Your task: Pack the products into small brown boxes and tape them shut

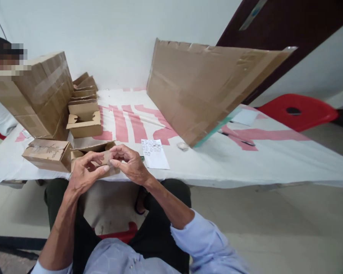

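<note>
Box [113,172] at the table's [263,163] near edge, partly behind both hands: presumably light, stiff, crushable; best gripped by opposite walls. Left hand [85,174], thumb and fingers parted; right hand [130,164], curled, its hold indeterminable.

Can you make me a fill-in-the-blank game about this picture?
1. The left hand and right hand are at a small box made of ____.
2. The paper with little marks lies to the ____ of both hands.
3. The chair across the table is coloured ____.

Missing words: cardboard; right; red.
</note>
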The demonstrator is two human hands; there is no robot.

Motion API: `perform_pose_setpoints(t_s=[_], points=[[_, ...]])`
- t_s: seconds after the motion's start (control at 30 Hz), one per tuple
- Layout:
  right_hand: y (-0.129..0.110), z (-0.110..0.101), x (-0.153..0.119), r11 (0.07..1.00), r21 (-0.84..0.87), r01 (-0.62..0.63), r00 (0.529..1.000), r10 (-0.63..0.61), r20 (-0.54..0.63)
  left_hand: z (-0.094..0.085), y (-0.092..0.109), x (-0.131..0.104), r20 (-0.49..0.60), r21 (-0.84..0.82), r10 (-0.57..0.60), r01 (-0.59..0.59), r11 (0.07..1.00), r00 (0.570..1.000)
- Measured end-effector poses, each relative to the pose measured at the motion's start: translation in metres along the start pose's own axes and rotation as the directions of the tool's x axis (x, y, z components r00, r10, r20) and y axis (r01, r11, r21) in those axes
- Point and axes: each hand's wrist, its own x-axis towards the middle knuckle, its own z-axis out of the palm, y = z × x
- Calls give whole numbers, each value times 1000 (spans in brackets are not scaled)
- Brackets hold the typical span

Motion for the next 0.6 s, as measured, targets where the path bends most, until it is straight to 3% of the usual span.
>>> perform_pose_setpoints(t_s=[0.13,0.3,0.47,0.6], points=[[-5,-7,-3,1000,-29,7,998,-9,-66,18,6,8,40,-137,-104,108,985,994],[1,-27,-4,999,-26,26,985,-30,-168,45,-3,23,80,-173,-185,197,965,979],[6,-59,-16,999,27,27,954,-17,-300,92,-5,39,172,-296,-182,227,928,968],[8,-92,-31,997,71,26,884,11,-467,133,0,55,261,-335,-165,249,908,951]])
